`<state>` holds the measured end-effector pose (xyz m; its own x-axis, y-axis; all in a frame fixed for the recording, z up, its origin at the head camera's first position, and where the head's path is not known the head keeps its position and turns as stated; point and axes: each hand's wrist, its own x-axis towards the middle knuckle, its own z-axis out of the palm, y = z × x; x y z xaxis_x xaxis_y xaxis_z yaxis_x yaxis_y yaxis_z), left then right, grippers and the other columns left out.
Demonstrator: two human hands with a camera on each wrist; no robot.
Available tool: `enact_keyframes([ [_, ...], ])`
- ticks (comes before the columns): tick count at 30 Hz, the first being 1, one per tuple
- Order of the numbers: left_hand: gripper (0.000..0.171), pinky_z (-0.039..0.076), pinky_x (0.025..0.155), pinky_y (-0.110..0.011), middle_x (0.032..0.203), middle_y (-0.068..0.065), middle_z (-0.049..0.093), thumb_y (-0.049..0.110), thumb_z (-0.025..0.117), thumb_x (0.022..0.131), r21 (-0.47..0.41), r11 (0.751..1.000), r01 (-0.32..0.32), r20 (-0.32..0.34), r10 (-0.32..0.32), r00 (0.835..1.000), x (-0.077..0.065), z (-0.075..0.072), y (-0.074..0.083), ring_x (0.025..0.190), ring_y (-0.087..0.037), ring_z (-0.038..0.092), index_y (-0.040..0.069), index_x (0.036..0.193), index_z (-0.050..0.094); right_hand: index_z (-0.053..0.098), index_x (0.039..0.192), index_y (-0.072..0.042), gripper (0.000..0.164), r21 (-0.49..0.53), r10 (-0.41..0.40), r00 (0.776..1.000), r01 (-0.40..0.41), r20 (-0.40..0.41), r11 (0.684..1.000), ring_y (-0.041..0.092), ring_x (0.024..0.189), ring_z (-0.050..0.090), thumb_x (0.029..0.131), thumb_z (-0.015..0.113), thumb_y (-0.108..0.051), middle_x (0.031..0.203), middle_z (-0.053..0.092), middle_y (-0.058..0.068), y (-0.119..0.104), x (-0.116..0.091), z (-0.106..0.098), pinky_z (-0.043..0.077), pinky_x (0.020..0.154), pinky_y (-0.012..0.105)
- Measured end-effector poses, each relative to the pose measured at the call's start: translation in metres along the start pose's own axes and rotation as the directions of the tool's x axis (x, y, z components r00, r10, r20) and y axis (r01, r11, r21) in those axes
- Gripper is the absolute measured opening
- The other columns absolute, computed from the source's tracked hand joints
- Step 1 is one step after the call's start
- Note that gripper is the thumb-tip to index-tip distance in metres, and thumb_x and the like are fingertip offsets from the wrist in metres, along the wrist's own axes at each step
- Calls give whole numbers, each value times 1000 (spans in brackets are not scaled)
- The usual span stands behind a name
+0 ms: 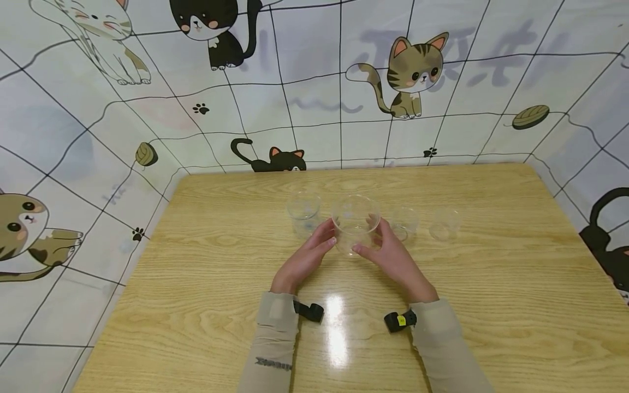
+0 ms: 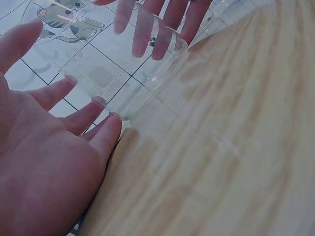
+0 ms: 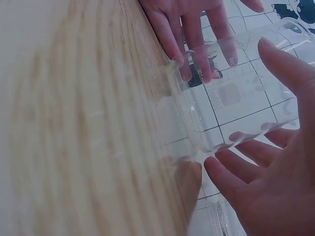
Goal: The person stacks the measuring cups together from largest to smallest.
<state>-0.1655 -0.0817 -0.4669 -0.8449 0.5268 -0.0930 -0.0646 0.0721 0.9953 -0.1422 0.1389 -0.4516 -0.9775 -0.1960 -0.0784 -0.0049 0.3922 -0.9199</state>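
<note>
A large clear glass beaker [image 1: 355, 228] stands upright on the wooden table, with printed graduations readable in the right wrist view [image 3: 230, 93]. From its left side my left hand [image 1: 308, 257] holds it, fingertips against the glass near the base. My right hand [image 1: 393, 261] cups the opposite side, its thumb in front and fingers around the back. Through the transparent wall, each wrist view shows the other hand's fingers. In the left wrist view the left palm [image 2: 54, 152] stays apart from the glass.
Left of the held beaker stands another clear beaker [image 1: 302, 214]. To the right are a smaller glass vessel [image 1: 405, 221] and another small one [image 1: 444, 225], both faint against the wood. A cat-printed sheet [image 1: 314, 98] rises behind the table [image 1: 206, 284].
</note>
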Motion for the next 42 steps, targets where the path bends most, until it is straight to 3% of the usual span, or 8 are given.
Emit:
enact_keyframes([
  [9,63,20,105,-36,142,6,26,44,50,87,-10,1000,2,-9,-2,1000,2,0,-4,130,-7,21,29,141,20,14,142,-16,94,-9,-12,1000,12,-5,1000,36,123,33,72,65,-53,142,26,8,-1,0,0,34,95,46],
  [14,65,19,105,-34,143,8,24,45,51,87,-18,1000,18,-10,-18,1000,2,0,-2,130,-5,19,28,141,21,10,143,-22,95,-38,-33,999,32,-19,999,37,120,37,72,68,-48,138,30,8,-1,1,0,36,93,48],
  [17,62,19,105,-32,143,10,24,44,51,87,-12,999,41,-11,-41,999,1,0,1,129,-2,19,30,140,22,8,143,-26,93,-57,-42,999,40,-23,998,37,119,38,74,69,-44,136,31,7,-1,2,1,36,93,49],
  [23,59,17,106,-37,147,-3,18,34,46,92,-14,1000,9,29,-9,1000,-8,3,19,132,-10,16,21,143,18,11,143,-24,90,-66,-63,998,62,-18,996,38,118,38,75,70,-37,134,33,10,-3,1,1,34,94,49],
  [27,57,17,106,-37,147,-3,19,32,45,93,-13,1000,-6,43,6,999,-9,3,23,132,-10,17,21,142,19,14,142,-24,90,-65,-56,998,55,-8,996,40,118,38,74,70,-40,135,33,12,-3,1,0,34,94,50],
  [35,58,19,105,-36,142,9,27,42,49,89,-11,1000,7,-5,-7,1000,-1,1,3,129,-5,22,29,139,25,13,142,-26,92,-63,-22,1000,23,12,998,42,120,36,72,69,-47,138,31,12,-2,1,0,32,95,52],
  [42,59,18,105,-35,144,-1,25,34,48,91,-20,1000,8,16,-7,1000,-9,5,21,130,-8,21,18,142,22,9,143,-25,92,-71,-33,999,34,20,997,41,120,35,75,70,-37,138,31,12,-3,0,1,31,96,52],
])
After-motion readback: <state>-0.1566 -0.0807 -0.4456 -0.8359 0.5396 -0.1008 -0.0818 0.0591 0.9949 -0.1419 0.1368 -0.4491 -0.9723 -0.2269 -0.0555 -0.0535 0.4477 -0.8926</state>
